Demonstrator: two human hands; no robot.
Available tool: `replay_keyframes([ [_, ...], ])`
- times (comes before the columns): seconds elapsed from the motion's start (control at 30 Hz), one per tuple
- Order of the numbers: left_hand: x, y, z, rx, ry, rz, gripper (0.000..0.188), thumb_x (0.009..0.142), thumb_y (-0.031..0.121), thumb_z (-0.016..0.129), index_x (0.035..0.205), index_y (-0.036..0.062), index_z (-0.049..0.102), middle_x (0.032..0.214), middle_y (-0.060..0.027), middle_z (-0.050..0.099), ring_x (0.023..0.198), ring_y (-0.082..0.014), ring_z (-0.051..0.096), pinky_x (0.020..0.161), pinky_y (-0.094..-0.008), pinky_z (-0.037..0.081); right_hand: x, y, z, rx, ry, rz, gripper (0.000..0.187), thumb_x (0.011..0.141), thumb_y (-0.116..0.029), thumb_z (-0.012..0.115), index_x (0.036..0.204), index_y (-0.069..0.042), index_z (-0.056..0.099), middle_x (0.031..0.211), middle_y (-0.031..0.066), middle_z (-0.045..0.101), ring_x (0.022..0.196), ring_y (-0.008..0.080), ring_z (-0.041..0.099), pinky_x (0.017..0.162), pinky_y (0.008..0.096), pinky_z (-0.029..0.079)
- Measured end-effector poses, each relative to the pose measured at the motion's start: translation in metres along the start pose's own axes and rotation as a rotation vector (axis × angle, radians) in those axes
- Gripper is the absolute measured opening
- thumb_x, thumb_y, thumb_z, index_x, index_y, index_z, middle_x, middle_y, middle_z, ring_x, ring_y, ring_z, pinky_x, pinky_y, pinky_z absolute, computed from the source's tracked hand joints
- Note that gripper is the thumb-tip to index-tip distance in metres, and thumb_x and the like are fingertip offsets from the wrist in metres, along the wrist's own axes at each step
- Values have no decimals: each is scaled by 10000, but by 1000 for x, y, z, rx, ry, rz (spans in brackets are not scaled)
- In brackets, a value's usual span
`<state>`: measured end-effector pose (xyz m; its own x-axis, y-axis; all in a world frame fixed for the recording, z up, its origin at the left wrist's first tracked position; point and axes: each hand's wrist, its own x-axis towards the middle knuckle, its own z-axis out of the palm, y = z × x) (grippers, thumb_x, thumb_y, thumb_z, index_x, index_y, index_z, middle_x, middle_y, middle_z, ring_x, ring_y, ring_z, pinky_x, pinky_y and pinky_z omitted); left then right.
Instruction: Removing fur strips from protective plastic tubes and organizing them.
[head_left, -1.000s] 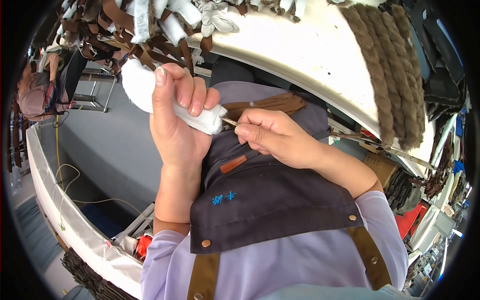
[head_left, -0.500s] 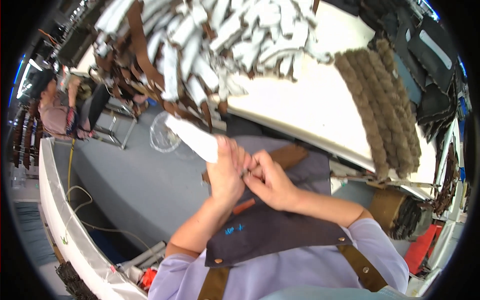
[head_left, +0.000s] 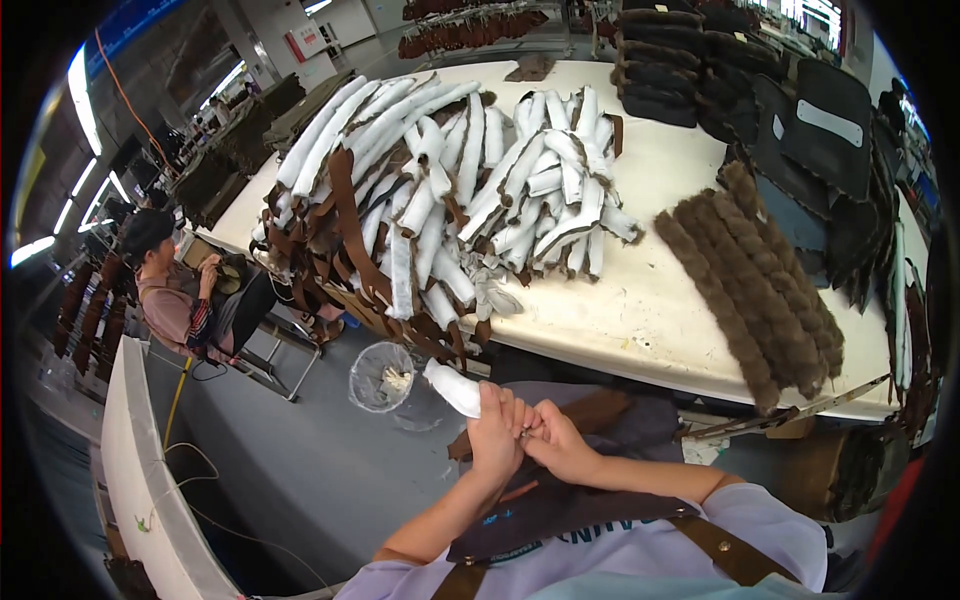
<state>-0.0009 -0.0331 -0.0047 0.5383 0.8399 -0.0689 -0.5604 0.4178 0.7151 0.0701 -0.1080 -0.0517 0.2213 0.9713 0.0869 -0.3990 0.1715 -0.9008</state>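
A white-faced strip (head_left: pixel 452 388), like those heaped on the table, sticks out past the thumb side of my left hand (head_left: pixel 495 435), which is closed around it. My right hand (head_left: pixel 562 448) meets the left one, its thumb and fingers pinched together. What lies in that pinch is too small and covered to make out. Below my hands, across the dark apron (head_left: pixel 645 425) on my lap, runs a brown strip (head_left: pixel 595 412), partly hidden by my hands.
Ahead, the pale table (head_left: pixel 620 330) carries a large heap of white and brown strips (head_left: pixel 470 170). Brown fur strips (head_left: pixel 745 290) lie at its right, dark pieces (head_left: pixel 825 130) beyond. A lined bin (head_left: pixel 382 378) stands on the floor; a seated co-worker (head_left: pixel 180 290) is at left.
The head view has tilted up, so the table and heap show more fully and my hands sit lower in the picture. Both hands stay together on the strip.
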Motion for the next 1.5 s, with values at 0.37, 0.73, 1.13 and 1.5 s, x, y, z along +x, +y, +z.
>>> replay_keyframes([
  [0.37,-3,15,7,-90,72,-90,346,928,394,435,746,102,400,526,20,289,440,-88,269,465,-260,315,-5,-29,-3,-10,-84,331,185,888,-130,543,916,-32,388,661,7,481,545,34,414,467,182,331],
  [0.73,-2,21,14,-83,95,-64,336,939,378,421,741,107,396,526,28,287,447,-81,262,472,-249,289,-10,-38,-9,-109,-129,277,167,902,-182,538,898,-54,431,621,-28,446,524,25,380,454,188,296],
  [1.13,19,16,25,-36,226,-127,318,940,360,433,735,119,401,543,39,257,457,-74,228,462,-243,250,5,-39,-8,-223,-33,190,103,913,-126,512,883,-45,455,654,-20,463,590,47,425,495,207,362],
  [1.5,40,-13,5,-43,213,-178,320,953,370,389,748,124,371,546,34,254,450,-77,223,459,-245,258,15,-19,-33,-318,41,181,180,870,-149,568,823,-14,460,652,54,528,581,102,473,528,273,401],
])
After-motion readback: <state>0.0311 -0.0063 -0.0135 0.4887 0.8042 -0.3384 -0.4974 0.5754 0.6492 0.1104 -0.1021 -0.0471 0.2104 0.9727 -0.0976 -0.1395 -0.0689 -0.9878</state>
